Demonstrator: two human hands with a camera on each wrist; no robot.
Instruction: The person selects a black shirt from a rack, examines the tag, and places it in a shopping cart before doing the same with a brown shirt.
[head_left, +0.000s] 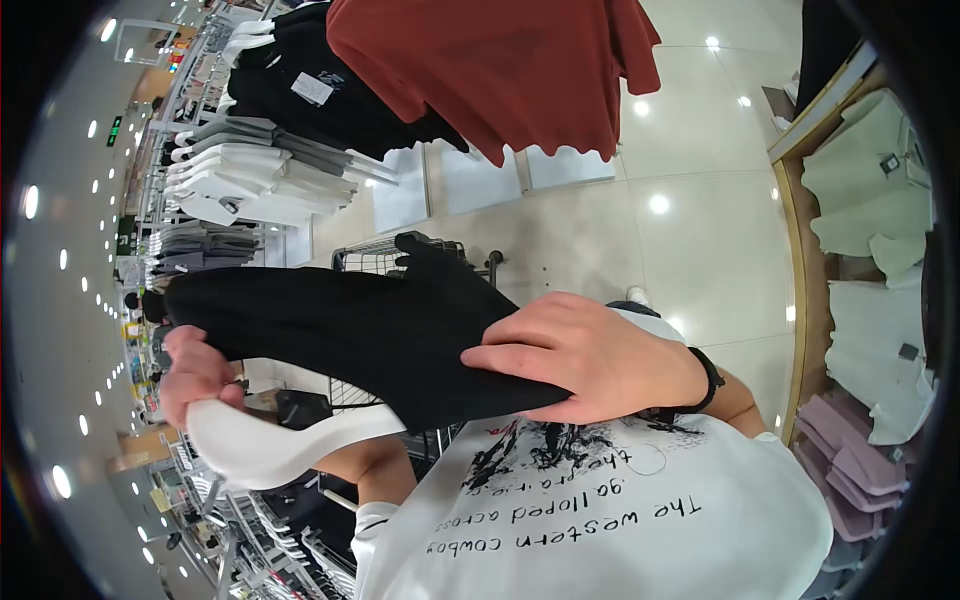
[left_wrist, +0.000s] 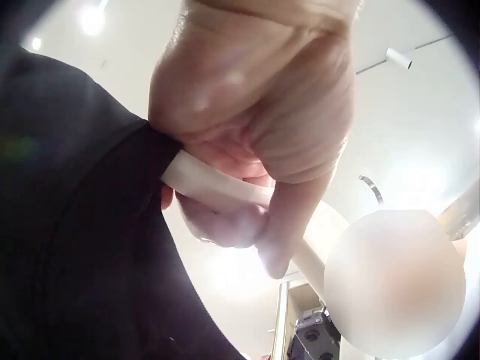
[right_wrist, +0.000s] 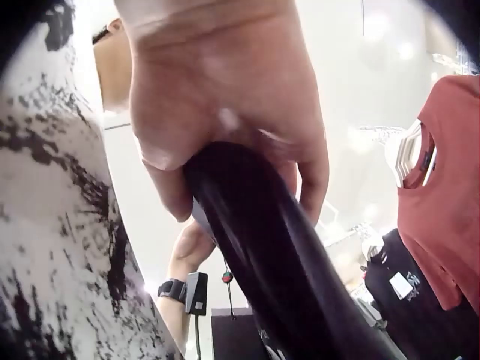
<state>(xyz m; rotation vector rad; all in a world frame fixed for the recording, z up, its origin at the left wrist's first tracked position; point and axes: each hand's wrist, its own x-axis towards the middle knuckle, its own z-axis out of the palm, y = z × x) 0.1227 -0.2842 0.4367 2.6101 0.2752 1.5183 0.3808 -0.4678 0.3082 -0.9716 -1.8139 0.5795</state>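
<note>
A black garment (head_left: 350, 320) stretches between the two hands in the head view. At its left end, my left hand (head_left: 200, 375) grips a white hanger (head_left: 250, 450), one arm of which runs into the garment. The left wrist view shows the fingers and thumb of that hand (left_wrist: 255, 127) curled round the hanger (left_wrist: 217, 184), beside the black cloth (left_wrist: 82, 202). My right hand (head_left: 590, 360) pinches the other end of the garment in front of the white printed shirt. From the right wrist, the cloth (right_wrist: 262, 240) is bunched between thumb and fingers of the hand (right_wrist: 225, 97).
Red shirts (head_left: 500, 70), black shirts (head_left: 290, 90) and white shirts (head_left: 240, 180) hang on racks ahead and to the left. A wire cart (head_left: 350, 258) stands below the garment. Shelves at the right hold pale green tops (head_left: 860, 190) and folded mauve clothes (head_left: 850, 460).
</note>
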